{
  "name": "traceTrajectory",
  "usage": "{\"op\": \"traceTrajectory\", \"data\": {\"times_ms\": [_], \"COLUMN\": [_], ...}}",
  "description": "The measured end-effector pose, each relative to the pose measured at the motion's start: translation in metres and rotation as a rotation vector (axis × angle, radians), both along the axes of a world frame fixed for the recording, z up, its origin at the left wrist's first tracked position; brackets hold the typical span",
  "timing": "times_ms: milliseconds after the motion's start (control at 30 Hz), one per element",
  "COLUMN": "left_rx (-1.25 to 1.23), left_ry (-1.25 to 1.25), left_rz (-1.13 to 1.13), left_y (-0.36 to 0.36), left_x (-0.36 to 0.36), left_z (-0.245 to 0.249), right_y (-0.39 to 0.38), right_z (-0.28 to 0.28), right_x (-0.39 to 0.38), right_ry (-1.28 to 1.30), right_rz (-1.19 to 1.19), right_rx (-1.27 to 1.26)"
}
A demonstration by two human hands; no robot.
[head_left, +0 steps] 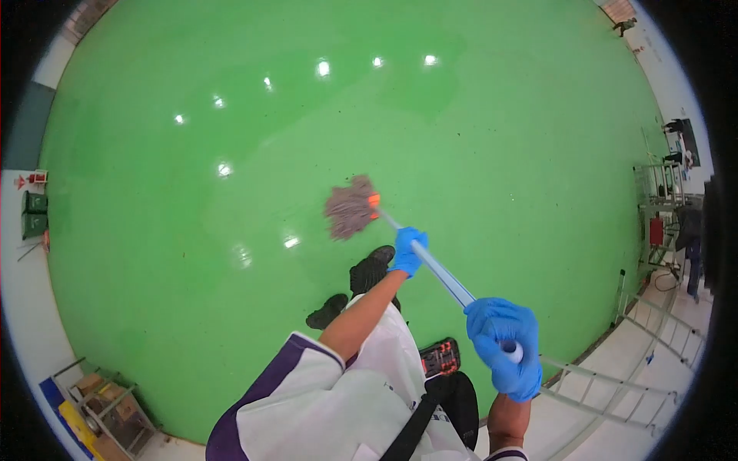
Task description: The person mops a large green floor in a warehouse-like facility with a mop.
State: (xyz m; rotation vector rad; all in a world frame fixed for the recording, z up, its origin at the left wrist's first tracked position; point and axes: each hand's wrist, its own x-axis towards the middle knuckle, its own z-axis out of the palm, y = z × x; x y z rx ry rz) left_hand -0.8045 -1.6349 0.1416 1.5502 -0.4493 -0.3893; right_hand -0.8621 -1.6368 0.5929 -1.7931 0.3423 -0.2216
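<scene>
A mop head [351,207] of grey-brown strands lies on the green floor [254,307], joined by an orange clamp [374,201] to a pale blue and white handle [444,276]. My left hand [409,251], in a blue glove, is closed round the lower part of the handle. Nearer the camera, my right hand [505,346], also gloved in blue, wraps round the handle's top end, whose round tip shows between the fingers. My dark shoes [328,311] stand on the floor behind the mop head.
Ladders [607,384] lie at the lower right. A metal rack [657,207] and people [692,238] are along the right wall. Green bins [34,214] stand at the left edge; a cart with boxes [115,403] is lower left. An orange-and-black case [440,357] is beside my body.
</scene>
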Motion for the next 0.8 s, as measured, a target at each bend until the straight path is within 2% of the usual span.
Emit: {"op": "traceTrajectory", "data": {"times_ms": [33,67,100,133,200,233,267,300,367,467,500,567,600,633,667,700,733,767,800], "left_rx": [-0.040,0.001,0.007,-0.105,-0.224,-0.160,-0.078,-0.058,0.151,0.205,0.297,0.402,0.418,0.607,0.591,0.659,0.789,0.927,1.036], "left_ry": [-0.002,-0.234,-0.227,0.079,0.393,-0.016,-0.422,-0.407,-0.487,-0.499,-0.500,-0.493,-0.482,-0.541,-0.451,-0.545,-0.430,-0.423,-0.471], "left_rz": [-0.016,-0.052,-0.052,-0.292,-0.513,-0.490,-0.454,-0.446,-0.571,-0.518,-0.499,-0.409,-0.340,-0.453,-0.298,-0.271,-0.287,-0.177,-0.120], "left_y": [-0.036,-0.063,-0.094,-0.130,-0.173,-0.188,-0.194,-0.197,-0.200,-0.176,-0.159,-0.120,-0.102,-0.083,-0.057,-0.029,-0.005,0.027,0.056], "left_x": [-0.009,-0.012,-0.025,-0.039,-0.046,-0.045,-0.045,-0.046,-0.035,-0.034,-0.035,-0.026,-0.019,-0.006,-0.001,0.008,0.024,0.033,0.043], "left_z": [0.005,0.028,0.012,-0.028,-0.037,0.000,0.039,0.066,0.088,0.087,0.075,0.055,0.049,0.032,0.017,0.001,0.034,-0.023,-0.042], "right_y": [-0.017,-0.030,-0.043,-0.058,-0.082,-0.097,-0.107,-0.116,-0.141,-0.170,-0.179,-0.189,-0.198,-0.204,-0.202,-0.200,-0.193,-0.183,-0.171], "right_z": [-0.002,-0.006,-0.012,-0.021,-0.037,-0.034,-0.026,-0.018,0.003,-0.006,-0.012,-0.044,-0.058,-0.076,-0.098,-0.123,-0.149,-0.174,-0.197], "right_x": [0.005,0.005,0.001,0.000,-0.010,-0.017,-0.033,-0.050,-0.061,-0.096,-0.099,-0.095,-0.097,-0.101,-0.100,-0.092,-0.082,-0.072,-0.061], "right_ry": [0.030,0.056,0.176,0.180,0.199,0.151,0.059,-0.032,-0.168,-0.183,-0.183,-0.296,-0.275,-0.242,-0.183,-0.130,-0.097,-0.062,-0.060], "right_rz": [0.003,0.003,0.031,0.039,0.060,0.034,-0.102,-0.242,-0.221,-0.265,-0.216,-0.196,-0.207,-0.228,-0.233,-0.228,-0.163,-0.098,-0.023], "right_rx": [-0.124,-0.248,-0.315,-0.313,-0.391,-0.441,-0.454,-0.456,-0.267,-0.197,-0.087,0.156,0.277,0.406,0.460,0.505,0.544,0.585,0.597]}}
